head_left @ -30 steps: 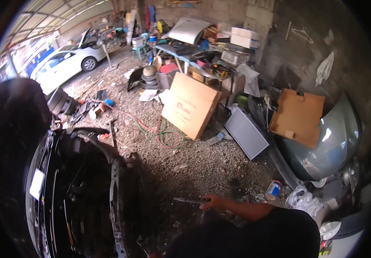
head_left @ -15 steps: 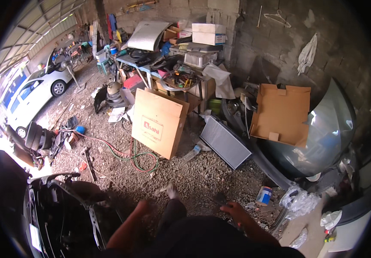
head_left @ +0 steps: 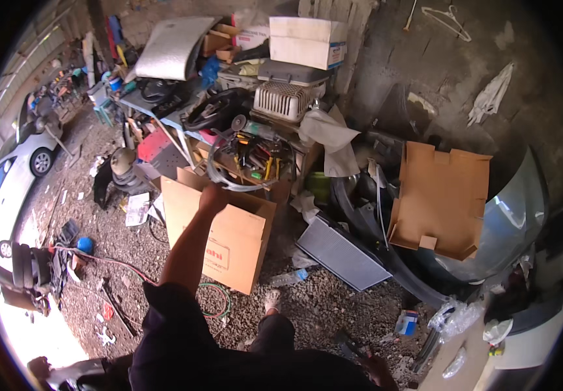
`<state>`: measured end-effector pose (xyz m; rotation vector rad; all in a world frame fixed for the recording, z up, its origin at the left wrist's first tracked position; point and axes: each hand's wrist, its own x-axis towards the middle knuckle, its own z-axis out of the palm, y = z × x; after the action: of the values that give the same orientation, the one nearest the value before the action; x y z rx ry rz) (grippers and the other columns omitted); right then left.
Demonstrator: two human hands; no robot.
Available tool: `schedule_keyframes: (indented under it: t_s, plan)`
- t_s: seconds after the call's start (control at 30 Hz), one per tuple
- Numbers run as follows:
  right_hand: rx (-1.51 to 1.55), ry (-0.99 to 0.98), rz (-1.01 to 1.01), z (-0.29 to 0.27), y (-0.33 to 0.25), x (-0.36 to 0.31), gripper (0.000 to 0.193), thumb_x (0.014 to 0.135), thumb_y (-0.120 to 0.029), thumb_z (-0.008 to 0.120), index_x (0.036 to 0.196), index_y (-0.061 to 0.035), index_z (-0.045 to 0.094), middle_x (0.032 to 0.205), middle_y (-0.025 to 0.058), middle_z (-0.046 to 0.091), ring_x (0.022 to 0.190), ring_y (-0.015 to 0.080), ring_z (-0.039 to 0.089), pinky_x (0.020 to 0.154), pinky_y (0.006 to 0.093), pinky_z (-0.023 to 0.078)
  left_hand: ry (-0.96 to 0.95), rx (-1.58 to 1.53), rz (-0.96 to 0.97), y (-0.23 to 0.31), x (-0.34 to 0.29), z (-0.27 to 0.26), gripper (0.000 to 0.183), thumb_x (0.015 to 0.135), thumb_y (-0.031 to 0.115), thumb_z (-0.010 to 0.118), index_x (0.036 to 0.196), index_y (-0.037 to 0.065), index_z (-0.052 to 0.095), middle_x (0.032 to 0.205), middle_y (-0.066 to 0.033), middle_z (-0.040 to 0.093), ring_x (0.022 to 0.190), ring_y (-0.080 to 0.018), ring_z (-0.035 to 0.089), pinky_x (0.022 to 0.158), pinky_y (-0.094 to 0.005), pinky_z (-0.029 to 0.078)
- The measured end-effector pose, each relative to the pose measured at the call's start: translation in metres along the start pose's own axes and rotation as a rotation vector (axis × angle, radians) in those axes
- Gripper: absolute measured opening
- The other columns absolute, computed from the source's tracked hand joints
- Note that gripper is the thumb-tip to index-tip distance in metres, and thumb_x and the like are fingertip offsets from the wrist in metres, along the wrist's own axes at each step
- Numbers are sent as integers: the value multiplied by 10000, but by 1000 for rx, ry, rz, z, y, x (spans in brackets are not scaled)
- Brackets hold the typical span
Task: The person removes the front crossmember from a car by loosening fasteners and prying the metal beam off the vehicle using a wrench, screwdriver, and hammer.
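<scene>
My left hand point(head_left: 213, 198) is stretched forward over the top of a large cardboard box point(head_left: 213, 231). It is at the near edge of a round, grey-rimmed holder point(head_left: 221, 181) full of hand tools; its fingers are hidden, and whether they touch the rim I cannot tell. Pliers and other tools with yellow and red grips point(head_left: 271, 159) lie inside. Low by my right leg, my right hand point(head_left: 378, 370) is closed around a dark, slim object point(head_left: 348, 344) whose kind is too dim to make out.
A blue workbench point(head_left: 141, 107) carries car parts, a steering wheel and boxes. A grey radiator-like panel point(head_left: 343, 253), a plastic bottle point(head_left: 289, 278) and a blue-and-white can point(head_left: 406, 322) are on the gravel. A flat cardboard tray point(head_left: 441, 199) leans on a car hood point(head_left: 509, 221). Hoses point(head_left: 125, 266) trail at left.
I have stepped nearer the bench. My left hand has risen from beside my leg and reached forward to the tool holder. My right hand stays low with the dark object.
</scene>
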<state>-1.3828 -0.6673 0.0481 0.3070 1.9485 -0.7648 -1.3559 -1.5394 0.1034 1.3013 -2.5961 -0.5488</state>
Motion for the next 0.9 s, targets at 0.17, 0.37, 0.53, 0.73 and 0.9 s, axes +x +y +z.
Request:
schedule_keyframes:
  t_s: [0.17, 0.37, 0.53, 0.73, 0.9]
  plan:
    - [26, 114, -46, 4, -75, -30, 306, 945, -338, 816, 1110, -88, 754, 914, 100, 741, 776, 171, 669, 724, 355, 541, -34, -42, 18, 52, 175, 39, 443, 972, 269, 567, 1374, 177, 729, 1459, -224, 639, 1350, -455, 586, 1134, -528, 492]
    - [-253, 316, -181, 27, -83, -35, 331, 990, -331, 756, 1082, -14, 778, 826, 114, 730, 780, 195, 643, 690, 386, 515, -67, 139, -58, 54, 257, 77, 494, 977, 270, 540, 1453, 266, 672, 1649, -180, 469, 1540, -436, 382, 1198, -603, 386]
    - [-362, 250, 95, 35, -51, -45, 361, 989, -363, 755, 1134, -32, 769, 907, 136, 772, 823, 244, 698, 737, 423, 565, 57, 215, 44, 59, 271, 106, 500, 1008, 283, 530, 1501, 257, 608, 1575, -194, 508, 1460, -441, 449, 1150, -611, 398]
    - [-534, -20, -51, 65, -81, -48, 309, 1050, -339, 643, 1290, -199, 780, 1209, 87, 763, 951, 216, 722, 825, 381, 586, 163, 240, 130, 47, 290, 124, 445, 1002, 287, 575, 1438, 257, 659, 1540, -173, 493, 1415, -422, 481, 1124, -579, 417]
    - [-236, 106, 103, 52, -133, -36, 419, 975, -406, 783, 1155, -28, 788, 984, 146, 788, 915, 246, 695, 820, 429, 554, 97, 207, 240, 45, 304, 99, 402, 937, 284, 698, 1336, 258, 735, 1522, -124, 497, 1405, -413, 481, 1135, -575, 414]
